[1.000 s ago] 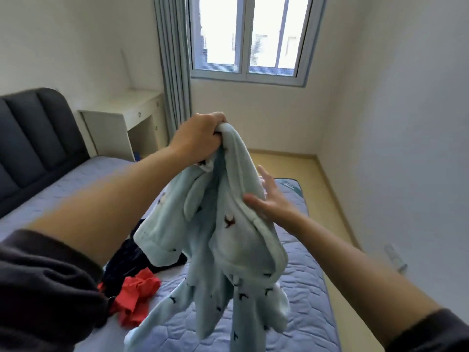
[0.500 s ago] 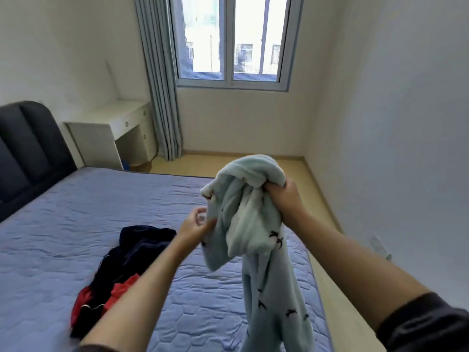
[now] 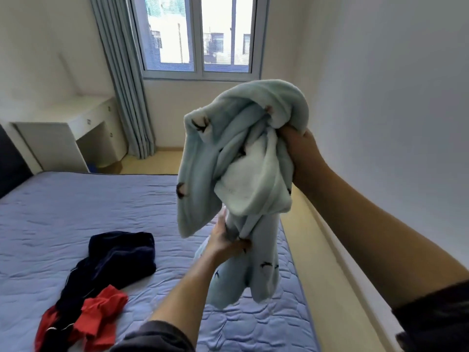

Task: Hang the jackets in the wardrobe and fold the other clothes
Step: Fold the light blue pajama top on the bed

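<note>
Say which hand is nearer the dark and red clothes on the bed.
Left. The left hand grips the blue garment low, right of the clothes; the right hand holds its top, higher, farther away.

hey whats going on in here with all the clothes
A person is sorting clothes at the bed. The right hand holds a pale blue fleece garment up high by its bunched top, and the left hand grips the same piece lower down, so it hangs in the air above the mattress, not yet folded or hung. A navy garment and a red garment lie crumpled together on the bed, not yet folded.
</note>
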A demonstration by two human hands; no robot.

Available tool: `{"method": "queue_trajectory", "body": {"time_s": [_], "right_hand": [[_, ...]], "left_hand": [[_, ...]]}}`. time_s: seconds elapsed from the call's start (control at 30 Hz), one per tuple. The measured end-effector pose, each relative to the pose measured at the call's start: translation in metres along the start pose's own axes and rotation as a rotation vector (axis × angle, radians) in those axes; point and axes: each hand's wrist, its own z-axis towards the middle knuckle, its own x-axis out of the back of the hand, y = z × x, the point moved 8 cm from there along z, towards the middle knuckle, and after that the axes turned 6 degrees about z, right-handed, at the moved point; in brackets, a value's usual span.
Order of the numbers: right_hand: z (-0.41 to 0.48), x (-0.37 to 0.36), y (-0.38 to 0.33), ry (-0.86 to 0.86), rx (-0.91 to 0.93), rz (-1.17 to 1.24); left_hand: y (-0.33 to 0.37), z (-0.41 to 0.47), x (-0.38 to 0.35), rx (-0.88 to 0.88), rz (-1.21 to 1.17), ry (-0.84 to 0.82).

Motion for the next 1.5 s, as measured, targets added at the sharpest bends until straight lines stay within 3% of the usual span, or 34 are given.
{"method": "queue_trajectory", "body": {"time_s": [0.1, 0.17, 0.23, 0.3, 0.37, 0.47, 0.53, 0.57, 0.63, 0.7, 0.77, 0.83, 0.9, 1.03, 1.13, 1.23, 1.3, 1.37, 1.4, 1.5], "right_hand": [[0.005, 0.034, -0.014, 0.083, 0.023, -0.015], [0.009, 0.076, -0.007, 0.172, -0.034, -0.204], [0.015, 0.123, 0.029, 0.148, -0.223, -0.6], [0.01, 0.163, 0.088, 0.044, -0.521, -0.803], [-0.007, 0.188, 0.129, 0.035, -0.715, -0.767], [-0.046, 0.21, 0.164, 0.223, -0.912, -0.51], [-0.047, 0.215, 0.172, 0.335, -0.876, -0.441], [-0.041, 0.207, 0.168, 0.306, -0.808, -0.483], [-0.029, 0.169, 0.16, 0.097, -0.657, -0.534], [-0.031, 0.113, 0.153, -0.228, -0.56, -0.494], [-0.047, 0.062, 0.156, -0.559, -0.563, -0.521], [-0.062, 0.028, 0.17, -0.744, -0.586, -0.567], [-0.066, 0.008, 0.176, -0.739, -0.526, -0.581], [-0.054, 0.0, 0.177, -0.479, -0.385, -0.541], [-0.047, 0.005, 0.174, -0.32, -0.365, -0.35], [-0.039, 0.01, 0.159, -0.324, -0.326, -0.247], [-0.035, 0.014, 0.141, -0.346, -0.287, -0.169], [-0.033, 0.022, 0.123, -0.349, -0.289, -0.065], [-0.033, 0.029, 0.114, -0.353, -0.303, -0.039], [-0.044, 0.057, 0.103, -0.446, -0.384, -0.171]], "left_hand": [[-0.002, 0.004, 0.006, 0.045, -0.071, 0.15], [-0.004, -0.004, 0.023, 0.052, -0.228, 0.284], [0.003, -0.012, 0.045, -0.027, -0.231, 0.368], [0.013, -0.017, 0.055, -0.094, -0.13, 0.363], [0.027, -0.023, 0.063, -0.177, -0.038, 0.391], [0.056, -0.032, 0.073, -0.366, 0.108, 0.441], [0.073, -0.036, 0.077, -0.511, 0.218, 0.457], [0.079, -0.036, 0.079, -0.569, 0.267, 0.464], [0.088, -0.04, 0.075, -0.67, 0.363, 0.462], [0.094, -0.046, 0.063, -0.745, 0.453, 0.441], [0.097, -0.051, 0.054, -0.784, 0.465, 0.415], [0.097, -0.056, 0.057, -0.797, 0.424, 0.439], [0.091, -0.059, 0.07, -0.719, 0.401, 0.504], [0.044, -0.061, 0.095, -0.354, 0.192, 0.6], [0.006, -0.063, 0.078, -0.141, 0.034, 0.44], [-0.035, -0.044, 0.045, 0.02, -0.047, 0.242], [-0.056, -0.032, 0.022, 0.171, 0.022, 0.125], [-0.064, -0.031, 0.007, 0.349, -0.002, 0.099], [-0.056, -0.037, 0.003, 0.419, -0.136, 0.123], [-0.021, -0.043, -0.022, 0.525, -0.856, 0.081]]}}
